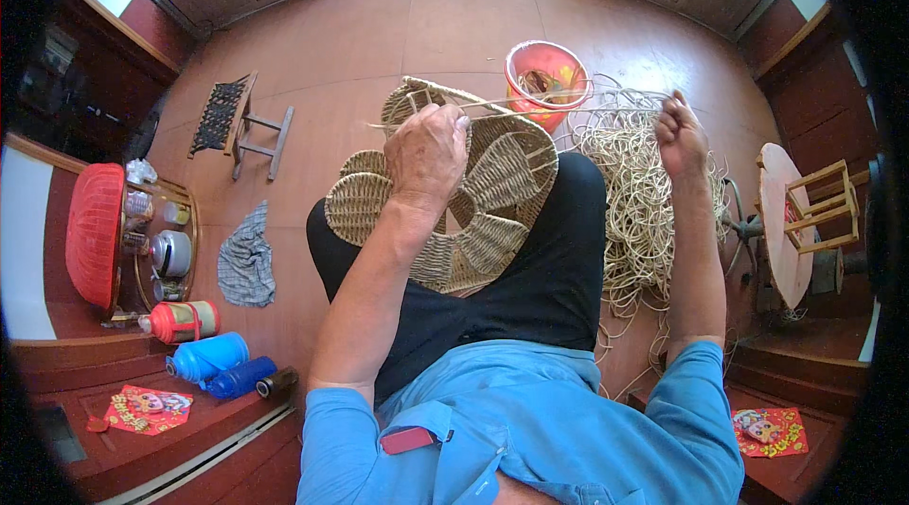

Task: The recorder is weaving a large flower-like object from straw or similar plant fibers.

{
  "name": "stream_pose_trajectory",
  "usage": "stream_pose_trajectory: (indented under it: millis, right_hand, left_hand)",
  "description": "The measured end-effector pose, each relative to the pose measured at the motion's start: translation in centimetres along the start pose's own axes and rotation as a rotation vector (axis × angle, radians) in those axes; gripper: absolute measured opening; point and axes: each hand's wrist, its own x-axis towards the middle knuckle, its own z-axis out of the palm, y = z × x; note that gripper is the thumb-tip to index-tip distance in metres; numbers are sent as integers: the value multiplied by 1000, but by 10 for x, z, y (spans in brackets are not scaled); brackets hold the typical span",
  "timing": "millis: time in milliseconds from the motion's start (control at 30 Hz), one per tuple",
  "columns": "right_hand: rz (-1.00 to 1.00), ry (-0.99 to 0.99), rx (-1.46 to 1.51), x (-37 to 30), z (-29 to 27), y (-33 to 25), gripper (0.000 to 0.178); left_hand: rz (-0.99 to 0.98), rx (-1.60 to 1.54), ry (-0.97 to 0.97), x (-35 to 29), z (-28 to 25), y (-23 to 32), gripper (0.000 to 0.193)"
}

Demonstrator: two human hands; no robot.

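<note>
A flower-patterned woven straw piece, with open gaps between its petals, rests across my lap. My left hand is closed at its far edge, pinching the cord against the weave; the fingertips are partly hidden behind the hand. From there strands of pale straw cord run rightward over the bucket. Out to the right, my right hand is raised with its fingers closed on the cord's other end. Below it a large tangled heap of the same cord lies on the floor.
Beyond my right knee stands a red bucket with cord pieces inside. A small stool and a grey cloth are at the left. Thermos flasks and a shelf with a kettle line the left side; a round wooden table stands right.
</note>
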Motion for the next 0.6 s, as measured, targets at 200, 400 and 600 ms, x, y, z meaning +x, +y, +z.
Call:
stream_pose_trajectory:
  millis: [200,400,600]
  right_hand:
    - [40,428,49,29,-83,3,25]
    - [-138,239,-1031,-38,-9,50,38]
    - [-314,-281,-1015,-116,148,120,28]
  left_hand:
    - [-51,-12,-9,4,3,3,21]
    - [-140,29,-84,4,-3,3,23]
    - [-113,-14,-66,8,0,9,23]
